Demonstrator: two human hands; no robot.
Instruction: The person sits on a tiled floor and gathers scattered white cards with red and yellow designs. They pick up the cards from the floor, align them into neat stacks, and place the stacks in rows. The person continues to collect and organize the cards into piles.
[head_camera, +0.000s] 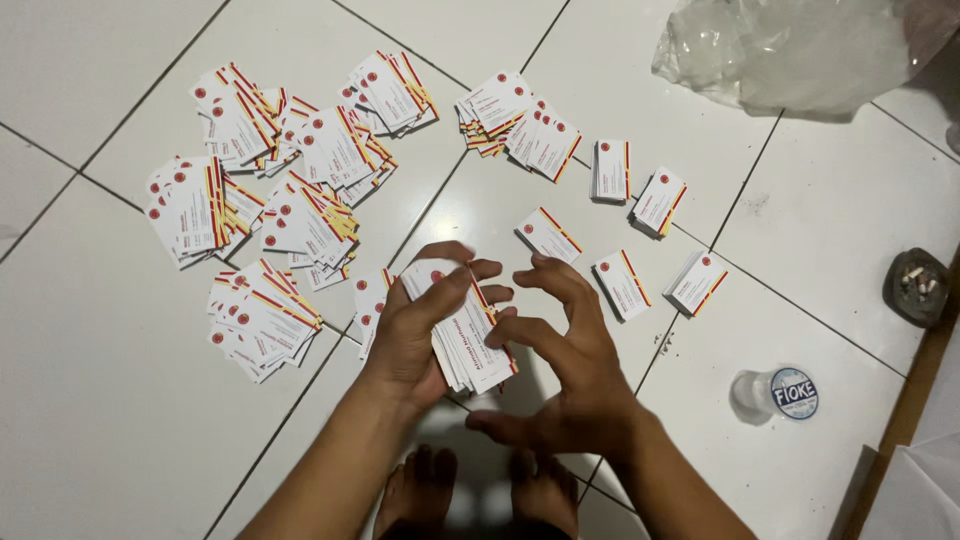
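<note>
Under the hands is a floor of big white tiles with thin dark lines between them. It is shiny, and the hands cast a soft shadow on it. Two bare feet show just below the hands.

Up and to the left of the left hand lie many loose heaps of cards, white with red and yellow edges. They overlap and fan out in all ways. More cards lie just beside the left hand. Above the right hand sit a messy pile and four small neat piles. One lone card lies close above the right fingers. Far up to the right is a crumpled clear bag. Well off to the right stands a clear cup with a sealed lid, and past it a dark ashtray with butts in it, next to a brown wood edge.

The left hand is curled around a stack of the same cards, thumb on top. The right hand is half open with bent fingers; the tips touch the side of the stack, and it holds nothing on its own. Nothing lies between the hands and the piles.
</note>
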